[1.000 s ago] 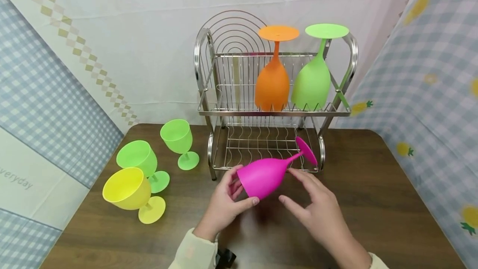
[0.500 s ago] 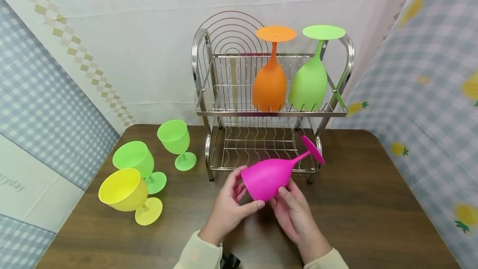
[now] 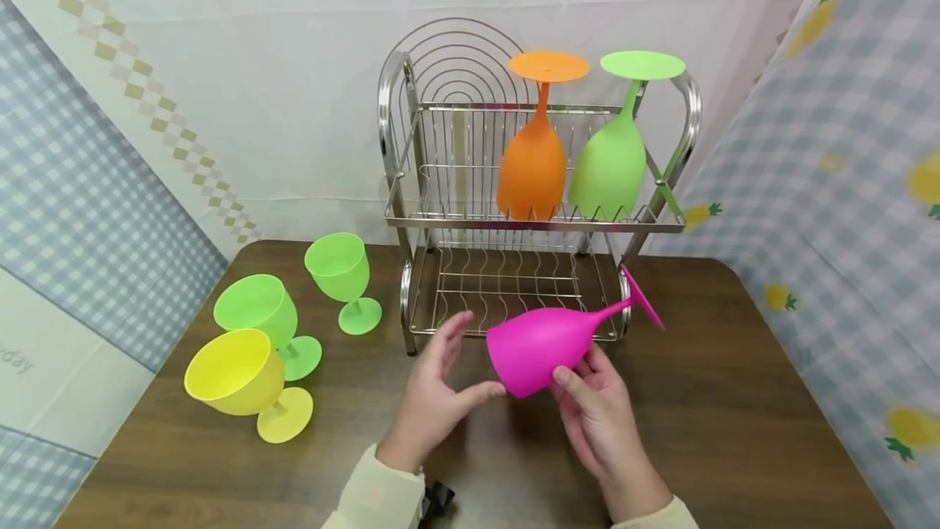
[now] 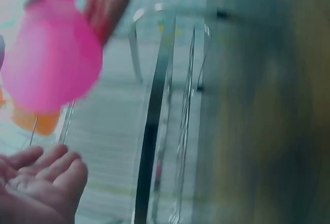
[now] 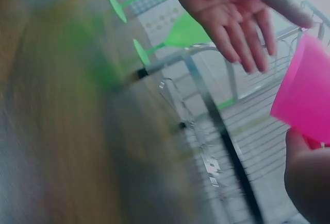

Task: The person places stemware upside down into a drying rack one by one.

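Altogether six goblets (image 3: 542,348), one in hand (image 3: 600,415).

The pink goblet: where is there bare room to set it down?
The table is bare between the right hand and the right checked cloth. Free on the rack: the upper tier left of the orange goblet, the visible lower tier. Crowded: the table's left, with the yellow cup and two green cups.

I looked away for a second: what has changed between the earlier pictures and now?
The right hand took hold of the pink goblet; the left hand then opened and let go. The goblet moved to the right. The orange goblet and tall green goblet stay upside down on the rack, the yellow cup and two small green cups on the table.
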A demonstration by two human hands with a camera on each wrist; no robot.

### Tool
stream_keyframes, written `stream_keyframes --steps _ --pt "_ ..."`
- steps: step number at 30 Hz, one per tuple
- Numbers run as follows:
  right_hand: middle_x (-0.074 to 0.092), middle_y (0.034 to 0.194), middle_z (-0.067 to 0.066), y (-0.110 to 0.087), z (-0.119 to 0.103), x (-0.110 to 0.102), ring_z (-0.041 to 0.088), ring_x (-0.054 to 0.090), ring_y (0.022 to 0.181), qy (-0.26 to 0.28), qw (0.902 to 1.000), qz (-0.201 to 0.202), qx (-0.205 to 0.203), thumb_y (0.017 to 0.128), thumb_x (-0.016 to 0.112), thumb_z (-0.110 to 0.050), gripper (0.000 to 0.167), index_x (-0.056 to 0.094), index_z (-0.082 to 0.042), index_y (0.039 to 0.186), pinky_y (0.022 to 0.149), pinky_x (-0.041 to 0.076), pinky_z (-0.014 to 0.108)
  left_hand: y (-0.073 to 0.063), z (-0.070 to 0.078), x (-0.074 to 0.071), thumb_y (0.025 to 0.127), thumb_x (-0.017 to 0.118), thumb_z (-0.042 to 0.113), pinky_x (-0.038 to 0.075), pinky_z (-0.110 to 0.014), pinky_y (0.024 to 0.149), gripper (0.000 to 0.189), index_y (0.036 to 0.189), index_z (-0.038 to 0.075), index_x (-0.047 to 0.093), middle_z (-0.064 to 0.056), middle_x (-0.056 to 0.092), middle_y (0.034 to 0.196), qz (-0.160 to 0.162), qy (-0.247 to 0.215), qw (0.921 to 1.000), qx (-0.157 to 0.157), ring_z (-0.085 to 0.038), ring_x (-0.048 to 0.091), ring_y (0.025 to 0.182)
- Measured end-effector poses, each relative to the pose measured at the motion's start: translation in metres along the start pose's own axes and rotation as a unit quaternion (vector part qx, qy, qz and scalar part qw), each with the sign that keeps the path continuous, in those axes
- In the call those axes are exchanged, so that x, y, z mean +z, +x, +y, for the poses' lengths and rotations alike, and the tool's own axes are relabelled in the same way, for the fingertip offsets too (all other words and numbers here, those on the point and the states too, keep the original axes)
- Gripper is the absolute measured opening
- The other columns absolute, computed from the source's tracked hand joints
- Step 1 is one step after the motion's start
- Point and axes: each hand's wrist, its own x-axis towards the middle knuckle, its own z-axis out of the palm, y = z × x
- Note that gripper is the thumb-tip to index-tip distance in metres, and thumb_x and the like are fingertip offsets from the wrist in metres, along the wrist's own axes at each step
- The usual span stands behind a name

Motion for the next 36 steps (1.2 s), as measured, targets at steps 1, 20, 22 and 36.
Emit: stream_keyframes --steps 1,20,22,36 --pt "0.064 0.121 0.006 0.000 -0.004 0.002 0.015 0.064 0.108 -0.030 0.9994 0.016 -0.010 0.091 0.056 0.019 0.053 0.052 -0.006 0.138 0.094 0.054 0.026 0.002 -0.001 -0.005 0.075 0.090 0.024 0.034 -0.035 0.115 0.093 0.152 0.015 0.040 0.000 0.044 0.154 0.020 0.017 0.9997 0.006 -0.019 0.041 0.142" --pt "0.062 0.132 0.015 0.023 -0.117 0.077 0.022 0.065 0.113 -0.362 0.9077 -0.055 -0.204 0.070 0.082 0.017 0.075 0.058 -0.001 0.139 0.092 0.055 0.029 0.037 -0.065 -0.059 0.096 0.069 0.014 0.050 -0.044 0.103 0.052 0.140 -0.005 0.050 -0.022 0.061 0.134 0.211 0.131 0.9682 -0.027 -0.036 0.060 0.124" --pt "0.062 0.131 0.016 0.031 -0.126 0.088 0.023 0.065 0.112 -0.359 0.9031 -0.077 -0.222 0.071 0.083 0.015 0.073 0.059 -0.002 0.138 0.091 0.056 0.029 0.040 -0.068 -0.059 0.097 0.068 0.012 0.055 -0.044 0.095 0.040 0.133 -0.003 0.059 -0.020 0.068 0.123 0.214 0.148 0.9653 -0.024 -0.034 0.067 0.113" --pt "0.062 0.131 0.002 0.105 -0.150 0.158 0.017 0.060 0.121 -0.453 0.8677 -0.083 -0.187 0.079 0.087 -0.010 0.068 0.056 -0.012 0.140 0.098 0.054 0.033 0.042 -0.071 -0.051 0.098 0.066 0.013 0.059 -0.042 0.074 0.016 0.112 0.006 0.071 -0.009 0.075 0.101 0.209 0.183 0.9604 -0.015 -0.023 0.072 0.088"
